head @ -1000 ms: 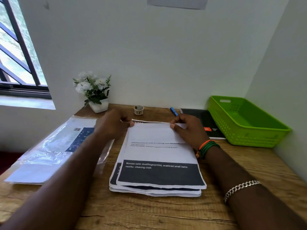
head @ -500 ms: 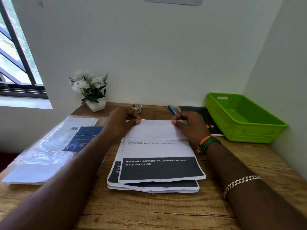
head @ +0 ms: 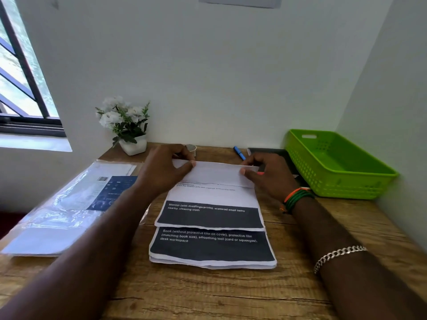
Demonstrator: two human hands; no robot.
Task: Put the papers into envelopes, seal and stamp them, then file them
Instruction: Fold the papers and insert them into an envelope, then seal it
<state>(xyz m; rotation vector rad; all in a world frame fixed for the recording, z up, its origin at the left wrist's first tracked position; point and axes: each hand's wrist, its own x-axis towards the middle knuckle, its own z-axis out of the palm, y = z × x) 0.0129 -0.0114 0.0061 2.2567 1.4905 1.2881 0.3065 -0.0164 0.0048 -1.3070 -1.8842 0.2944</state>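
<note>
Fingers of your left hand (head: 166,170) and right hand (head: 269,175) pinched the folded far edge of the top white printed sheet (head: 215,192), lying on the paper stack (head: 212,248) nearer you. Bare wooden desk (head: 208,294) lay nearer still; the green plastic basket (head: 335,167) sat right.

Both hands, left (head: 165,168) and right (head: 269,174), pinch the top sheet's (head: 215,181) folded edge.
</note>
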